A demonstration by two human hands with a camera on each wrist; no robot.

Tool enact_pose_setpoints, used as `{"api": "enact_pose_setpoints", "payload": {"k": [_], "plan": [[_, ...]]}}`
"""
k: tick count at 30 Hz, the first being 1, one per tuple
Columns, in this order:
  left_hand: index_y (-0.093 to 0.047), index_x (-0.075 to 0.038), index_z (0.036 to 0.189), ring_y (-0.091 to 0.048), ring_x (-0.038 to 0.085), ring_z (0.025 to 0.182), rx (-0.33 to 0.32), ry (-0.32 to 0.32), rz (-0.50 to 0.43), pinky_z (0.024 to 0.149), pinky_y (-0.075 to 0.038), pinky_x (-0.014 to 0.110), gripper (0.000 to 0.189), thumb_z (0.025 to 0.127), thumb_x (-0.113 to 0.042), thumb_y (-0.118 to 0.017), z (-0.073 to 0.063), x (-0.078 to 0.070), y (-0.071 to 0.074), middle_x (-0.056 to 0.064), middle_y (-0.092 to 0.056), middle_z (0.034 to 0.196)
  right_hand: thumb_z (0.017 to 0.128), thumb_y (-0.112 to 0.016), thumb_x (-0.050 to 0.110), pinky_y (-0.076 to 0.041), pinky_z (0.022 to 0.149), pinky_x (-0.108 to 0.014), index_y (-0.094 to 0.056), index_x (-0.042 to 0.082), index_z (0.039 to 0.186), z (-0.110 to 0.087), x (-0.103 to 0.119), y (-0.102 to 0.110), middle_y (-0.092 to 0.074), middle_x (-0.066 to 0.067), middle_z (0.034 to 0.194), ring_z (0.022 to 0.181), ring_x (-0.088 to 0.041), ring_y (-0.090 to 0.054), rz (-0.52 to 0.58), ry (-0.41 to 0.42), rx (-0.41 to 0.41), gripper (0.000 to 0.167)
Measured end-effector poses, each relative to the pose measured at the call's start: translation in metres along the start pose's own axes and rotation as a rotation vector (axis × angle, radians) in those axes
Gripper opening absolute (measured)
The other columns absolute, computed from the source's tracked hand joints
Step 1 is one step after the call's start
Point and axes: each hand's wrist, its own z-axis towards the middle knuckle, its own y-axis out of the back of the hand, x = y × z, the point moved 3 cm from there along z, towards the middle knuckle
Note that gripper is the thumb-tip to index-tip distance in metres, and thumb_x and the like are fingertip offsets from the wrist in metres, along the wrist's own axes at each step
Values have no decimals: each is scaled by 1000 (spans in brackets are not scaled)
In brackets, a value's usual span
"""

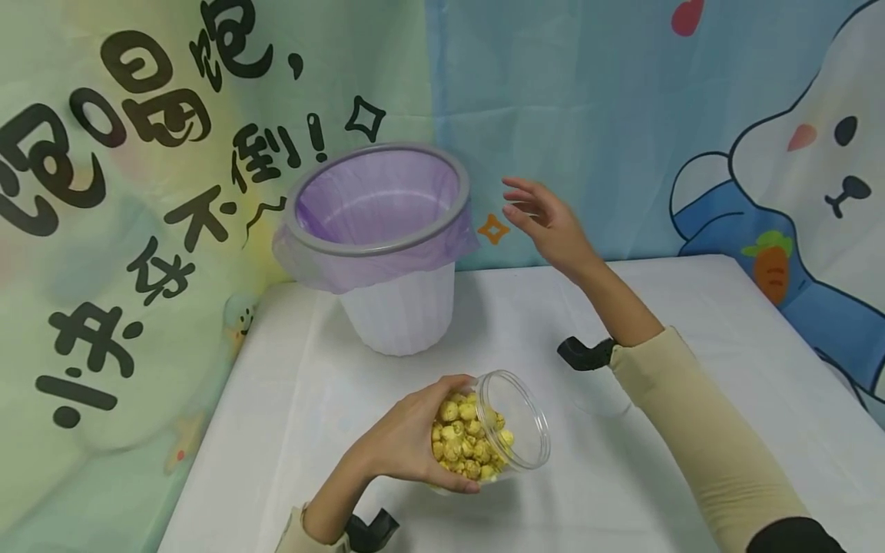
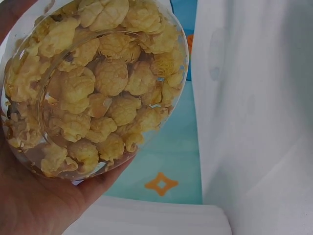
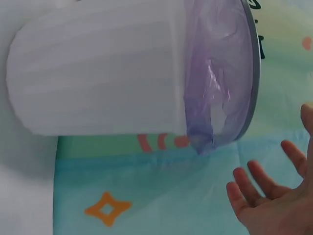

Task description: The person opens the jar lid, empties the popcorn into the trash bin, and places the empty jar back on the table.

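Note:
My left hand (image 1: 408, 430) grips a clear plastic jar (image 1: 515, 422), tilted with its uncapped mouth toward the right. Yellow popcorn (image 1: 465, 438) fills much of the jar; in the left wrist view the popcorn (image 2: 107, 88) shows through its round base. Raised above the table, my right hand (image 1: 549, 226) has loosely spread fingers and holds nothing. Just left of it stands a white trash bin (image 1: 404, 311), with a purple bag (image 1: 387, 192) lining it and a grey ring (image 1: 387, 250) round the rim. In the right wrist view the right hand (image 3: 279, 200) is apart from the bin.
A white cloth covers the table (image 1: 332, 476). On it, below the right forearm, a faint clear round thing (image 1: 608, 415) shows only partly. Printed curtains (image 1: 553, 92) hang behind and to the left. Each wrist wears a black mount (image 1: 584, 355).

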Motion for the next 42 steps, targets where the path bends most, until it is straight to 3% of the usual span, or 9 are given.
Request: {"api": "enact_pose_setpoints", "payload": {"k": [9,15,18,20,22,25,33,42], "plan": [[-28,-17,140,-51,9,106,24,15,-4,90,-44,31,106,55,-47,-84,-1,2,-3,-1,-51,124,93,-51,39,-35,99,-49,-40,26,140,27,5,-26,-34,-5,145,126,-27,-39,-92,-131,59,49],[-29,-21,140,-50,8,106,21,26,-10,91,-43,32,105,54,-46,-84,0,1,-4,-2,-52,122,94,-50,38,-38,97,-38,-42,25,139,40,8,-40,-32,0,146,128,-20,-37,-11,-152,61,47],[-29,-20,140,-50,8,107,18,20,-7,91,-43,31,105,54,-46,-84,1,1,-4,-2,-52,122,94,-50,36,-46,73,-29,-43,25,139,41,9,-45,-34,-1,145,104,-20,-52,29,-150,60,47],[-29,-19,139,-50,8,106,16,18,-6,91,-43,31,105,54,-46,-85,2,0,-4,-2,-52,122,94,-50,36,-45,71,-26,-43,24,139,42,9,-46,-36,-3,143,97,-18,-55,26,-144,59,47],[-29,-19,139,-50,8,106,16,17,-5,91,-43,31,106,54,-46,-85,3,0,-4,-1,-52,121,94,-51,33,-46,73,-28,-44,21,139,42,8,-47,-39,-5,141,95,-19,-55,34,-129,52,47],[-29,-19,139,-50,8,106,16,18,-7,91,-43,31,105,54,-46,-85,3,0,-4,-1,-52,121,94,-53,32,-37,98,-33,-46,18,137,42,6,-48,-42,-6,138,117,-17,-47,22,-121,40,46],[-29,-18,140,-50,9,107,29,28,-17,91,-43,31,105,55,-47,-84,3,3,-6,0,-51,123,94,-54,27,-39,95,-36,-52,14,132,40,1,-50,-53,-9,124,108,-17,-49,76,-121,-1,40],[-29,-18,139,-51,8,105,16,35,15,89,-45,31,106,54,-50,-84,-1,3,0,-2,-50,124,94,-54,25,-38,94,-34,-51,11,133,40,0,-54,-50,-9,131,112,-16,-48,104,-107,14,41]]}}
